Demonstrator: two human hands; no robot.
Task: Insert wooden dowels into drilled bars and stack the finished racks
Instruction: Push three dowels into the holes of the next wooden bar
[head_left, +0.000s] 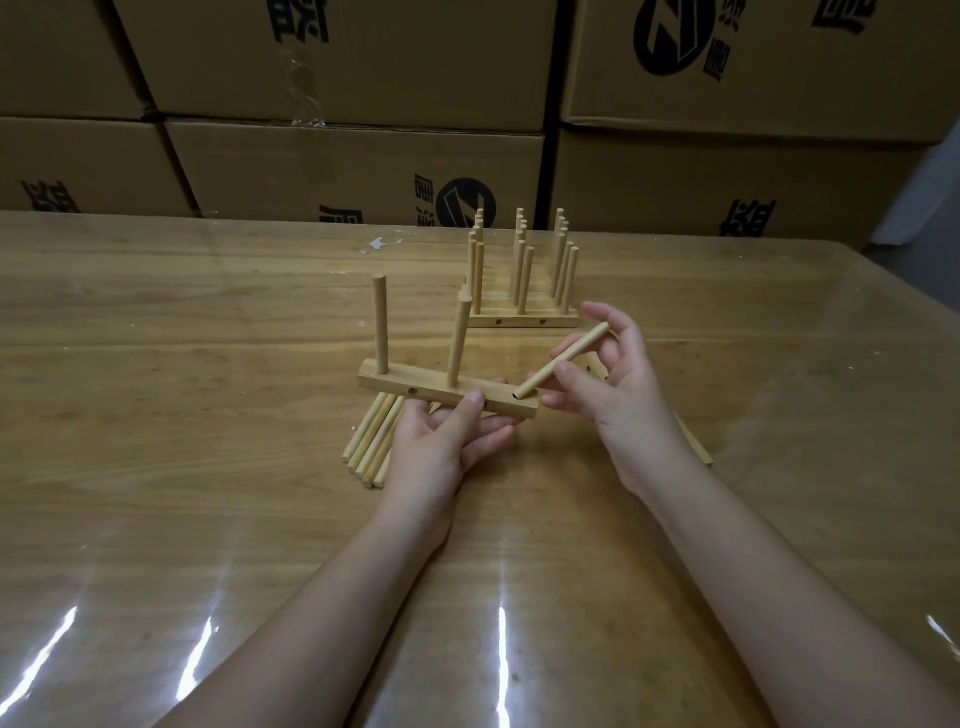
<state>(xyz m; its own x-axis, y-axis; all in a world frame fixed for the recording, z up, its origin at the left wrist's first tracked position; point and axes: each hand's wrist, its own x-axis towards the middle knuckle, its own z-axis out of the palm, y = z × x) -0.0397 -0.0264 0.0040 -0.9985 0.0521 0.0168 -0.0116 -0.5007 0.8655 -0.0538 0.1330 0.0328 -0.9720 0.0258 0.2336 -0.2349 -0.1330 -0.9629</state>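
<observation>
My left hand (441, 441) holds a drilled wooden bar (415, 387) just above the table, thumb on its front face. Two dowels (381, 325) stand upright in the bar's left and middle holes. My right hand (605, 379) pinches a third dowel (563, 366), tilted, with its lower end at the hole on the bar's right end. Under the bar lies a loose pile of dowels (371, 444). Behind, at the table's middle, stand the finished racks (522, 306), packed one behind another with their dowels upright.
A wooden bar (693, 441) lies on the table behind my right wrist, mostly hidden. Clear plastic covers the wooden table (208, 389). Stacked cardboard boxes (353, 171) form a wall along the far edge.
</observation>
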